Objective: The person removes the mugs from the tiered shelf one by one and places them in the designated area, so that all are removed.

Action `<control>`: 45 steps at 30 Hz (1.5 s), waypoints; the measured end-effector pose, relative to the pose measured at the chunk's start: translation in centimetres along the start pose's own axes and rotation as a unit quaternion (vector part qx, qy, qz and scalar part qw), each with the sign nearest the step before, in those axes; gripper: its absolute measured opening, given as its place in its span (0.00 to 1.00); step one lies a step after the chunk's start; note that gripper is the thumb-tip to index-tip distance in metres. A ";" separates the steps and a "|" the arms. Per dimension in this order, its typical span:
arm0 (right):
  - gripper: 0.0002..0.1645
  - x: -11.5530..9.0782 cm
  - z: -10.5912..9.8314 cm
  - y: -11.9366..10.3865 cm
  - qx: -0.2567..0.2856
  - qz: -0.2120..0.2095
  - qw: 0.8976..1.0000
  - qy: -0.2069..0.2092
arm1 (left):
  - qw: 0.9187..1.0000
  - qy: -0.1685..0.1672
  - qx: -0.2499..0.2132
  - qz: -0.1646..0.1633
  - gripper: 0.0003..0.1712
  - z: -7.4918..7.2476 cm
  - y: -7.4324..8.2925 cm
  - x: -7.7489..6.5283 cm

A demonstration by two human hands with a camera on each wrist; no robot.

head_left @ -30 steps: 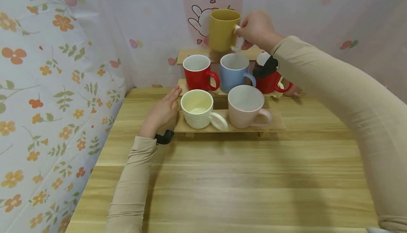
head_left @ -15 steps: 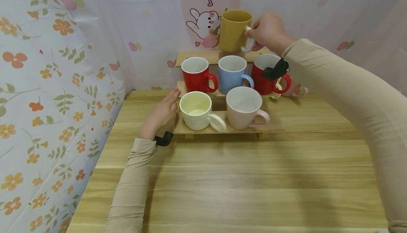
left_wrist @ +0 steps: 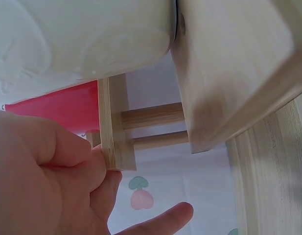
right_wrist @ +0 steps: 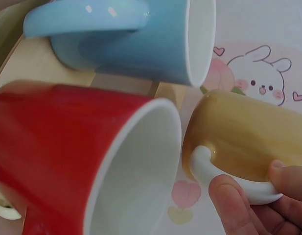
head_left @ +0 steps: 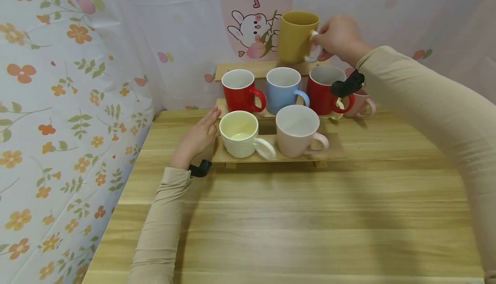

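In the head view my right hand [head_left: 340, 38] pinches the white handle [head_left: 314, 55] of a mustard-yellow mug [head_left: 297, 38]. The mug is upright, its base overlapping the back edge of the top board [head_left: 248, 69], toward the right end. Thumb and fingers close round the handle [right_wrist: 253, 190] in the right wrist view. My left hand [head_left: 195, 138] lies at the left end of the stepped wooden rack, fingers extended toward the middle board. Up close in the left wrist view, fingers touch the end of a board [left_wrist: 114, 147], while one digit [left_wrist: 165, 220] points away from it.
A red mug [head_left: 238, 92], a light blue mug [head_left: 283, 89] and another red mug [head_left: 320, 97] line the middle step. Below stand a cream mug [head_left: 237, 140] and a pale pink mug [head_left: 296, 133]. Another pink mug [head_left: 355, 105] is behind at right. A printed curtain [head_left: 174, 26] hangs behind.
My right hand has moved the mustard-yellow mug to the right along the top board, uncovering more of the rabbit drawing behind. My left hand has stayed at the rack's left end.
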State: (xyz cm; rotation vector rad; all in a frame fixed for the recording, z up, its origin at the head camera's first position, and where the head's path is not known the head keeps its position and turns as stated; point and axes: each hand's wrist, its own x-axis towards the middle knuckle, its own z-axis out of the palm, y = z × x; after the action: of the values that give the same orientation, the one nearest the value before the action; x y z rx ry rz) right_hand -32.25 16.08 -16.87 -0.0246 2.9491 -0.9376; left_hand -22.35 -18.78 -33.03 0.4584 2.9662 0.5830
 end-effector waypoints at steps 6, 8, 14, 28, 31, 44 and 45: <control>0.28 0.0 -0.9 0.8 -0.007 0.006 1.000 0.005 | 1.000 0.001 -0.002 -0.004 0.31 -0.2 0.2 0.1; 0.28 0.0 -1.1 1.1 -0.013 0.009 1.000 0.006 | 1.000 0.001 0.000 -0.005 0.31 -0.2 0.1 0.1; 0.28 -0.2 -1.5 2.2 -0.013 0.018 1.000 0.004 | 1.000 0.001 0.000 -0.006 0.31 -0.1 0.2 0.1; 0.30 -0.9 -2.7 4.8 -0.005 0.021 1.000 0.005 | 1.000 0.001 0.007 -0.005 0.30 0.1 0.3 0.1; 0.30 -1.0 -3.0 5.2 -0.003 0.022 1.000 0.008 | 1.000 0.002 0.007 -0.005 0.30 0.2 0.3 0.1; 0.32 -1.3 -3.9 7.2 0.005 0.038 0.999 0.010 | 1.000 0.000 0.003 -0.006 0.30 0.2 0.5 0.1; 0.32 -1.4 -4.0 7.4 0.007 0.040 0.999 0.010 | 1.000 0.001 0.002 -0.007 0.30 0.2 0.5 0.1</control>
State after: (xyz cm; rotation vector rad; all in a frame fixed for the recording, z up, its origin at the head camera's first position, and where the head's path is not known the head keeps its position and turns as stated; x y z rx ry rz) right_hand -31.09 24.45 -17.79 0.1013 2.9366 -0.9525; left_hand -22.27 -18.21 -33.02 0.4371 2.9702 0.5755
